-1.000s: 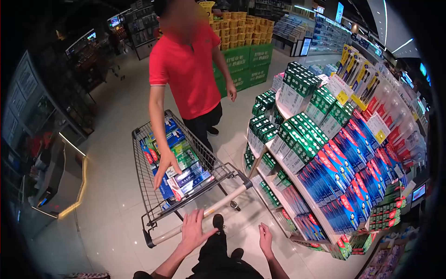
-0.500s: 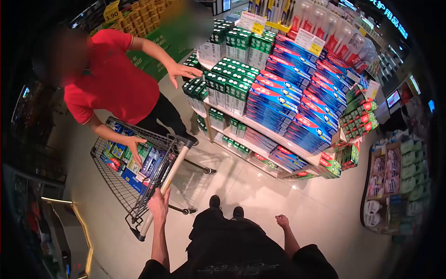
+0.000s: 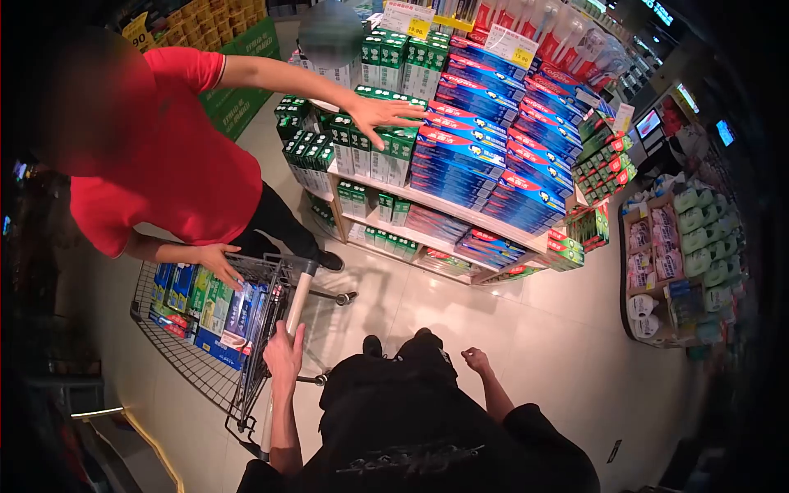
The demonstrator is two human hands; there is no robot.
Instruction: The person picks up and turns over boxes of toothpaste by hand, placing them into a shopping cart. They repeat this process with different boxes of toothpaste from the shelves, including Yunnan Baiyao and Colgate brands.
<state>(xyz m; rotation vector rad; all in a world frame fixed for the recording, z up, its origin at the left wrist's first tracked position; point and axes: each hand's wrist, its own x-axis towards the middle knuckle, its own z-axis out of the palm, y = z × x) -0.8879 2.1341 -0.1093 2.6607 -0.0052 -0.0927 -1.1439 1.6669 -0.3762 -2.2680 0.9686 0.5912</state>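
My left hand (image 3: 283, 353) is wrapped round the pale handle (image 3: 301, 297) of a wire shopping cart (image 3: 185, 361). Inside the cart lie several blue, green and white boxes (image 3: 215, 311). On my right side, my right hand (image 3: 475, 359) hangs beside my body with its fingers curled in, and nothing shows in it. Across the cart stands a person in a red shirt (image 3: 177, 156). One of that person's hands (image 3: 220, 264) rests over the cart's near edge; the other (image 3: 382, 113) reaches over green boxes (image 3: 374, 152) beside stacked blue and red toothpaste boxes (image 3: 460, 152).
The toothpaste sits on a tiered wooden display shelf (image 3: 485, 222) with price signs (image 3: 511, 43) on top. To the right is a bin (image 3: 629, 283) of bagged goods and green packs (image 3: 699, 238). Pale floor tiles (image 3: 526, 345) lie between. A yellow-edged fixture (image 3: 148, 448) is at lower left.
The person in red has leaned closer and stretched an arm farther right over the green boxes. My view has shifted; my left hand stays on the cart handle.
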